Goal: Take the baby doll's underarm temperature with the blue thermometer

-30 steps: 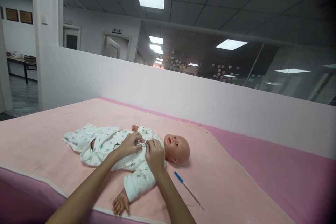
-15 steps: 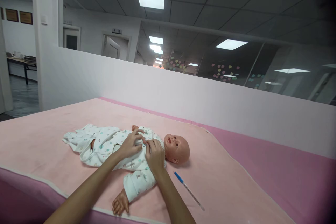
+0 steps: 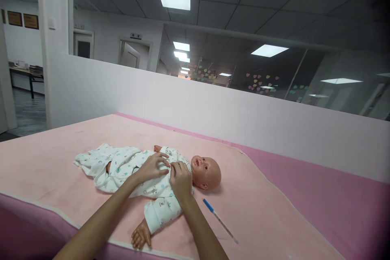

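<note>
Hands are meeting right on the chest of the baby doll (image 3: 206,172), which is lying on its back on the pink blanket (image 3: 268,215), head pointing toward three o'clock and legs trailing off toward nine. The left hand (image 3: 151,167) is coming in from seven o'clock, its fingers (image 3: 162,160) curled and pinching the front of the white printed romper (image 3: 128,166) just below the collar. The right hand (image 3: 180,180) is reaching in from six o'clock, knuckles up, its fingers (image 3: 176,166) folded down onto the same seam of cloth, closed on the fabric edge; the two hands are sitting tip to tip, touching or nearly so. Whether a snap is caught between them I cannot tell, it is too small.

Romper cloth is bunching loosely over the doll's legs at nine o'clock, one bare knee peeking through. The doll's near arm is sticking out toward six o'clock from a white sleeve, its bare plastic hand (image 3: 141,237) resting close to the blanket's front edge. Its far hand is showing just beyond the left hand, at twelve o'clock.

At four o'clock from the doll's head, a blue-capped pen (image 3: 219,221) is lying slantwise on the blanket, apart from both doll and right forearm. Beyond the blanket at twelve o'clock, a white partition wall (image 3: 213,109) is running across behind the bed.
</note>
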`<state>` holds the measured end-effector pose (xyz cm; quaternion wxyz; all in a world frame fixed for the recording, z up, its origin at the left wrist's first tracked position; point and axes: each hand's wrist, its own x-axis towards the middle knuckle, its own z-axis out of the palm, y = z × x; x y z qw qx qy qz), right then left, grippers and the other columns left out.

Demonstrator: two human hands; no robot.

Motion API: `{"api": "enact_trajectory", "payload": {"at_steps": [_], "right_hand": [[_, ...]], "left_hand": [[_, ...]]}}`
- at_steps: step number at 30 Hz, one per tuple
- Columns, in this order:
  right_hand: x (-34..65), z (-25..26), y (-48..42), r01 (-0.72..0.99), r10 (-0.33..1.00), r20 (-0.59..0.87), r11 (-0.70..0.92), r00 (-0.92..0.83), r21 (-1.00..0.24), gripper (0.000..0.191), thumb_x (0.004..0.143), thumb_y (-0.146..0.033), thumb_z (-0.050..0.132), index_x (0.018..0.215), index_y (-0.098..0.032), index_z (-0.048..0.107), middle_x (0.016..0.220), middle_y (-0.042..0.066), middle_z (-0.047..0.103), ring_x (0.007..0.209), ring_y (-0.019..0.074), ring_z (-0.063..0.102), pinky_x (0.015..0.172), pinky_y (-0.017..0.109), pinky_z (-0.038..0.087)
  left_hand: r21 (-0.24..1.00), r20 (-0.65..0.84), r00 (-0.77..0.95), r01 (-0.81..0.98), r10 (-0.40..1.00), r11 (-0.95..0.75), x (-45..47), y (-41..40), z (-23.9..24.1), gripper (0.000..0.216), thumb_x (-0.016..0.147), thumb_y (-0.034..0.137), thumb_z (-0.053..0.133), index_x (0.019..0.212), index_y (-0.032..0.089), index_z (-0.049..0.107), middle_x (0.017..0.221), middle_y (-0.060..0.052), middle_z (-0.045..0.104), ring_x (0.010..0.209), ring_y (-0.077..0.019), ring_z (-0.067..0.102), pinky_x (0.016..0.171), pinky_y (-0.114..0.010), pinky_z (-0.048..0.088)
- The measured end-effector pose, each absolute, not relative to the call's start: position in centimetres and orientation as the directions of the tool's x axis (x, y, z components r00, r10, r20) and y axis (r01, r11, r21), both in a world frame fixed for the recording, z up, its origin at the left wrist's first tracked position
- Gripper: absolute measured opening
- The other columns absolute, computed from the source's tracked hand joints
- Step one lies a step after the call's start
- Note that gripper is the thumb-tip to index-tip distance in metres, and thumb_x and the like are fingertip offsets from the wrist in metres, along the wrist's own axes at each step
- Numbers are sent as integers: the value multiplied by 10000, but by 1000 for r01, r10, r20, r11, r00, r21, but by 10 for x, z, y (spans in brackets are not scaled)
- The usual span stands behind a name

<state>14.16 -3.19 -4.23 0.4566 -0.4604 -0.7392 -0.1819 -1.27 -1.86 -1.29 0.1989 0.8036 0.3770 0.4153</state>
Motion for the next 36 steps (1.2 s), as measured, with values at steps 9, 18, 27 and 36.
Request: {"api": "enact_trajectory", "payload": {"at_steps": [9,18,27,36], "right_hand": [[143,-42,-31,846,519,841,509,-154,-159,202,835,-106,406,797,-189,586,731,17,572,716,142,512,646,234,349],[142,-42,-30,847,520,840,507,-156,-157,201,833,-112,407,797,-190,589,727,18,574,714,140,516,641,229,353],[141,-41,-31,866,538,835,467,-117,-179,233,874,-172,360,918,-177,589,765,37,594,738,155,539,646,242,375],[141,-41,-30,871,525,845,457,-98,-182,256,883,-188,338,951,-170,584,806,55,615,762,165,559,657,253,399]], "left_hand": [[803,250,472,387,845,-453,-68,-14,-10,381,569,337,725,933,248,659,1251,-31,517,1156,-228,465,968,-306,384],[830,215,508,355,834,-430,-73,-15,-9,304,611,264,675,915,255,685,1247,-12,535,1148,-224,481,950,-295,404],[775,235,451,447,861,-446,-69,-13,-13,252,647,271,591,866,243,714,1225,-2,556,1070,-230,537,867,-280,448],[809,240,382,429,892,-401,-64,-21,-5,227,671,310,564,807,220,722,1182,-21,589,1059,-230,543,863,-281,445]]}}
